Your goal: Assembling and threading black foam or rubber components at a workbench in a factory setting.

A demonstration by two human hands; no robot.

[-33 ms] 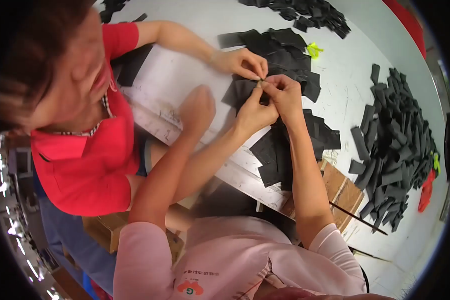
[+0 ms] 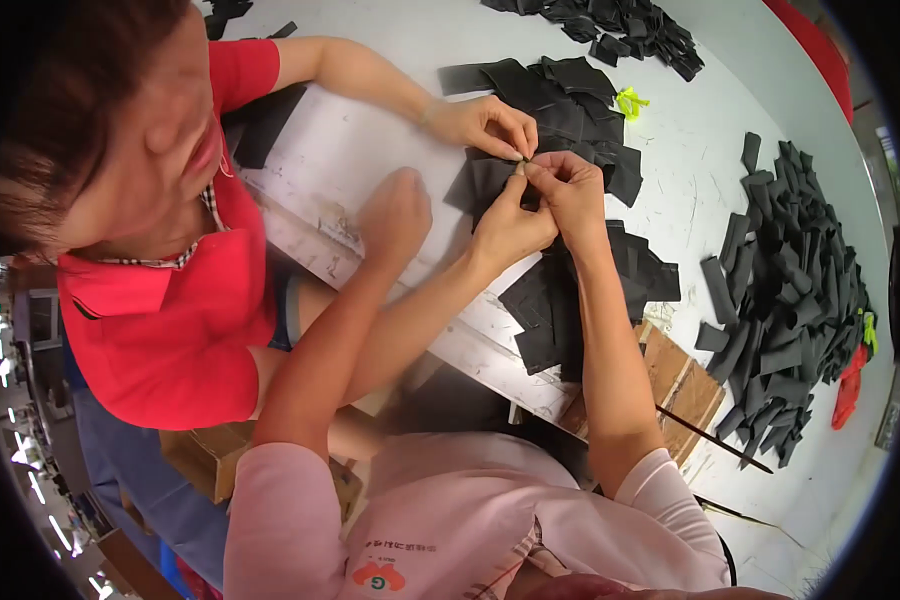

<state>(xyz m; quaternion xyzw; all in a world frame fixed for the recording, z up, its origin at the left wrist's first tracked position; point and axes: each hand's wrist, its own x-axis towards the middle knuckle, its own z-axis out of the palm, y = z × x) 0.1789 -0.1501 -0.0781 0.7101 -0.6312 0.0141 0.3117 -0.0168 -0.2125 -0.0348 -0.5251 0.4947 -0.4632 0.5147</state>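
Note:
My left hand (image 2: 398, 215) rests on the white table near its front edge, loosely curled into a fist. Nothing sticks out of it, though its palm is hidden. My right hand (image 2: 570, 190) pinches thumb and finger together at the edge of a black fabric piece (image 2: 485, 185). What lies between those fingertips is too small to make out. A co-worker's two hands meet mine there: one hand (image 2: 485, 125) comes in from the far left, the other (image 2: 515, 228) reaches under my left arm. Flat black fabric pieces (image 2: 570, 120) lie stacked behind our hands, and more pieces (image 2: 545, 310) lie beside my right forearm.
On the right, a large heap of black strips (image 2: 795, 290) covers the table (image 2: 680, 170). Another black pile (image 2: 620, 30) lies at the far side. A wooden block (image 2: 680, 385) with a thin dark rod sits by my right elbow. The co-worker in red (image 2: 170, 330) is close on my left.
The co-worker's head has shifted slightly. My hands and the co-worker's hands stay in almost the same places.

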